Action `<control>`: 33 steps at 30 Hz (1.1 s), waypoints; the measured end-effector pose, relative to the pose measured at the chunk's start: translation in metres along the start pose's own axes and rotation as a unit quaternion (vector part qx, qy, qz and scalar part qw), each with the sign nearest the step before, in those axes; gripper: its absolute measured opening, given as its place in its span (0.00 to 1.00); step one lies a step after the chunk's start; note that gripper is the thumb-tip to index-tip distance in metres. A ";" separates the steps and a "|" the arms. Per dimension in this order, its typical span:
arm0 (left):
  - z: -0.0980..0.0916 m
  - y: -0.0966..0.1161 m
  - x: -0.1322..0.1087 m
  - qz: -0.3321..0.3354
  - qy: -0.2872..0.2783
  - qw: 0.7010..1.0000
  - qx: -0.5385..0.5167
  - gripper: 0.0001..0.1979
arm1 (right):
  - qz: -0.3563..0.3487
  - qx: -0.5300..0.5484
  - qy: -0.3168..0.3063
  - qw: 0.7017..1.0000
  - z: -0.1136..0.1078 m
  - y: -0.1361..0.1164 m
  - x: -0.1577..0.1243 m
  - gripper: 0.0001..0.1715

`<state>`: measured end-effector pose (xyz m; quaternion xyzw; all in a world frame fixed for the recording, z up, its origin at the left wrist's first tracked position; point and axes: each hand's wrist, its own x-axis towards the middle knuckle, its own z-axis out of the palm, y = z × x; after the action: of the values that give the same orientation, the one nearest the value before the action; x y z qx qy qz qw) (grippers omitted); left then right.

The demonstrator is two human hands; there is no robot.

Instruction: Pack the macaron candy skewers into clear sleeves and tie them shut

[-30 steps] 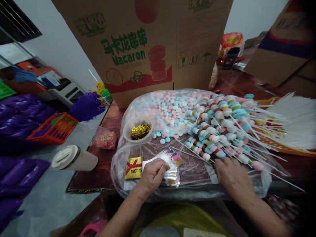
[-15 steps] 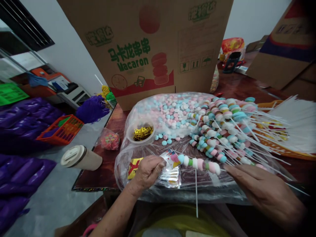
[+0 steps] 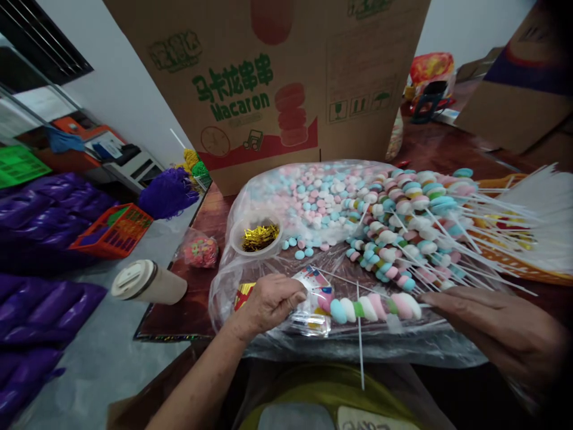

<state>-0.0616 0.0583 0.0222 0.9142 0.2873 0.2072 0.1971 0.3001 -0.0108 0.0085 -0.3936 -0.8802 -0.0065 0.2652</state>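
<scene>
My left hand (image 3: 275, 301) is closed, thumb against fingers, at the edge of a printed plastic bag (image 3: 316, 280) above a stack of similar bags (image 3: 308, 325). My right hand (image 3: 496, 325) pinches the bare stick end of a marshmallow skewer (image 3: 371, 307). Its blue, white, green and pink pieces lie roughly level between my hands, and the far end meets the printed bag. Whether that end is inside the bag, I cannot tell. A thin white stick (image 3: 360, 346) hangs over the table's front edge, crossing behind the skewer.
Many finished skewers (image 3: 403, 233) are piled at the right, near white sticks (image 3: 541, 221) in an orange basket. Behind lie loose marshmallows (image 3: 317, 191) on clear plastic and a bowl (image 3: 237, 242) of gold twist ties. A lidded cup (image 3: 165, 286) stands left; a large carton (image 3: 358, 131) rises behind.
The skewer has risen a little towards me and lies more level. My right hand has shifted slightly right with it. My left hand keeps its closed grip, moving slightly right and up.
</scene>
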 end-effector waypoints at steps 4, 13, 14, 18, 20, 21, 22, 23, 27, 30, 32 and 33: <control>0.000 0.002 0.000 0.000 0.030 0.998 -0.049 0.17 | 0.058 -0.033 0.050 0.997 0.001 0.003 -0.010 0.23; 0.001 0.003 -0.002 0.004 0.074 0.995 -0.062 0.16 | 0.054 -0.053 0.051 0.996 0.020 -0.021 -0.002 0.23; 0.001 0.003 -0.001 0.001 0.068 0.997 -0.044 0.17 | 0.049 -0.048 0.035 0.997 0.021 -0.021 -0.003 0.24; 0.002 0.004 0.001 -0.006 0.020 0.997 0.079 0.16 | 0.024 -0.021 -0.009 0.999 0.015 -0.021 -0.002 0.25; 0.005 0.007 0.003 0.004 -0.014 0.992 0.128 0.16 | 0.018 -0.010 -0.028 0.999 0.012 -0.023 0.004 0.23; 0.006 0.008 0.004 0.010 -0.028 0.990 0.140 0.16 | 0.020 -0.007 -0.033 0.999 0.011 -0.024 0.008 0.22; 0.008 0.008 0.004 0.013 -0.036 0.989 0.145 0.16 | 0.025 -0.004 -0.035 0.999 0.010 -0.027 0.013 0.20; 0.009 0.009 0.005 0.012 -0.035 0.989 0.143 0.17 | 0.033 -0.002 -0.034 0.999 0.009 -0.029 0.017 0.18; 0.014 0.010 0.005 0.002 -0.006 0.994 0.108 0.21 | 0.036 0.022 -0.033 0.999 0.007 -0.036 0.030 0.16; 0.017 0.013 0.008 -0.004 -0.023 0.994 0.108 0.31 | 0.012 0.052 -0.054 0.997 0.005 -0.035 0.036 0.16; 0.019 0.017 0.012 -0.026 -0.062 0.992 0.111 0.25 | -0.010 0.070 -0.083 0.994 0.003 -0.034 0.041 0.17; 0.020 0.019 0.015 -0.039 -0.090 0.990 0.102 0.21 | -0.024 0.076 -0.099 0.992 0.002 -0.034 0.043 0.18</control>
<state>-0.0325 0.0482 0.0184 0.9325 0.3234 0.0856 0.1358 0.2518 -0.0037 0.0338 -0.3501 -0.9091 0.0931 0.2059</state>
